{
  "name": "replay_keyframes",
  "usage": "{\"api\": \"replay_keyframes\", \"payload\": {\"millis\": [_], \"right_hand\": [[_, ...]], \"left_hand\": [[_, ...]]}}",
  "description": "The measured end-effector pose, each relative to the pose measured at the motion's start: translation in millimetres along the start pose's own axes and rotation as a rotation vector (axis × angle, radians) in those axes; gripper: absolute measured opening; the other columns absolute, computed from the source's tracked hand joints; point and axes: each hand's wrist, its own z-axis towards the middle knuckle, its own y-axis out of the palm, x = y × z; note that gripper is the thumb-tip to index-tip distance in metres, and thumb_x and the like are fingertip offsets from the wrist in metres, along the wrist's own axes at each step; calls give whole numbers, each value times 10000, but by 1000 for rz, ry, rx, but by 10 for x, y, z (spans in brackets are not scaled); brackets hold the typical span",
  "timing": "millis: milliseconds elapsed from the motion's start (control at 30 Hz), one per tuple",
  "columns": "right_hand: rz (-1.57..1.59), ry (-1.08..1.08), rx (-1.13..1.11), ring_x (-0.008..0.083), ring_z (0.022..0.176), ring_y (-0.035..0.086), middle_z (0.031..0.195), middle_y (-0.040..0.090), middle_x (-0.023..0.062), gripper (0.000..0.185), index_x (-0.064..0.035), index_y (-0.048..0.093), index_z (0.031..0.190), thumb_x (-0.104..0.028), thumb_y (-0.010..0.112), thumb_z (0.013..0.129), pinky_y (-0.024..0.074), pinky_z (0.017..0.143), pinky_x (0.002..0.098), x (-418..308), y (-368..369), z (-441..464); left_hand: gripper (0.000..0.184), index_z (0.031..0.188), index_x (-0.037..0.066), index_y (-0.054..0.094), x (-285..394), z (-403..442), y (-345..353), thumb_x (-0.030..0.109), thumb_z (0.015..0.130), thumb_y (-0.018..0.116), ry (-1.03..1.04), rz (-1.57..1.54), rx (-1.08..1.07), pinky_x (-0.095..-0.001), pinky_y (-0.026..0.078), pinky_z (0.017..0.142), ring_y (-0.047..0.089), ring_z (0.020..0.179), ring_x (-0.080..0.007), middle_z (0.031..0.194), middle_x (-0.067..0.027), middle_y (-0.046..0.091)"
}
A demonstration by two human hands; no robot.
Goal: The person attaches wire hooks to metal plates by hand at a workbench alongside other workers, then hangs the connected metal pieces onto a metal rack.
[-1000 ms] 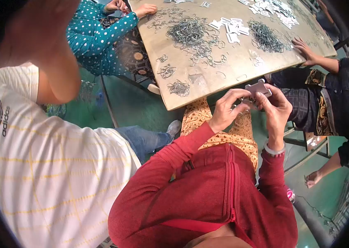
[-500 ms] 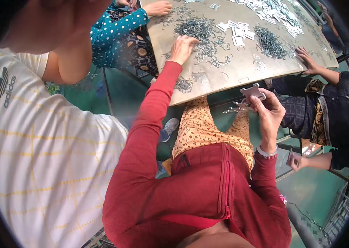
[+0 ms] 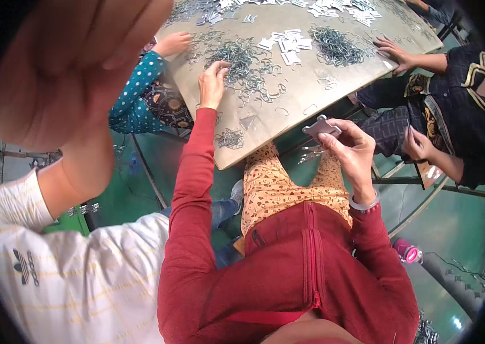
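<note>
My left hand reaches over the table to the near left side of a heap of small bent wire hooks. Its thumb and fingers are closed in a pinch at the heap; what sits between them is too small to make out. In front of my body, above my lap, my right hand is raised off the table. It grips a flat grey metal plate with notched corners between thumb and fingers. Several similar pale plates lie on the table to the right of the hooks.
The table also bears a second heap of wire hooks and a small cluster near its corner. A co-worker's raised hand blocks the upper left. Another person's hand rests at the right edge; a dotted sleeve is at left.
The view has shifted, so the table appears further left. My left hand's fingers have drawn into a pinch at the hooks. My right hand still holds the plate. The co-worker's hand covers more of the left.
</note>
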Motion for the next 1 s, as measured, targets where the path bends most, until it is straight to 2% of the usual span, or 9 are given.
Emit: {"api": "replay_keyframes", "payload": {"millis": [133,167,333,467,700,833,900,967,1000], "right_hand": [[45,53,-24,32,656,547,777,623,3,219,17,639,994,-33,685,786,454,573,169,27,-40,-6],[63,84,-26,32,654,547,776,622,2,219,18,637,998,-37,682,790,456,570,169,42,-37,0],[39,60,-11,24,636,545,754,627,-7,193,4,640,1005,-85,649,833,439,539,165,149,-42,1],[82,82,-24,27,651,553,772,635,-6,184,0,640,1000,-77,646,834,445,553,165,141,-32,-2],[33,57,-29,33,681,559,790,635,-1,168,-1,642,992,-51,635,832,455,593,172,94,2,11],[-130,-94,-48,43,675,550,778,624,13,156,8,649,965,-10,633,811,450,590,189,127,30,-23],[-192,-150,-88,54,680,555,765,622,23,159,11,653,958,3,635,800,445,588,203,162,-17,-1],[-158,-136,-185,62,668,556,783,645,31,185,-4,654,1004,-25,611,826,434,583,197,156,-131,25],[-98,-47,-146,56,664,552,785,651,32,189,-8,651,1021,-61,592,849,431,576,190,111,-193,53]], "left_hand": [[204,1015,-82,602,263,-203,163,27,854,544,-99,-654,-90,-234,532,578,598,641,-117,781,-111,636],[189,1016,-60,606,476,-300,132,39,856,584,-168,-665,-169,-245,537,607,618,708,-132,867,-106,641],[139,924,-21,619,1243,-853,86,87,837,637,-221,-1050,-398,-282,535,645,635,707,-178,847,-119,653],[143,931,8,631,1533,-1171,152,87,816,661,-148,-1104,-474,-234,459,793,570,880,-91,922,-38,642],[173,941,17,634,1559,-1224,242,137,821,669,-316,-1200,-545,-210,452,750,561,809,-63,905,-12,627],[130,919,19,600,1592,-1327,291,127,853,629,-131,-1029,-358,-234,455,773,574,833,-100,896,-36,635],[73,887,-9,588,1692,-1423,280,58,861,598,-72,-1014,-219,-241,486,742,592,811,-98,868,-58,640],[53,872,-15,584,1701,-1514,278,35,855,594,11,-941,-160,-244,491,737,594,810,-101,879,-63,642],[54,871,-18,583,1682,-1533,323,17,839,607,63,-924,-114,-247,497,724,602,798,-110,874,-69,642]]}}
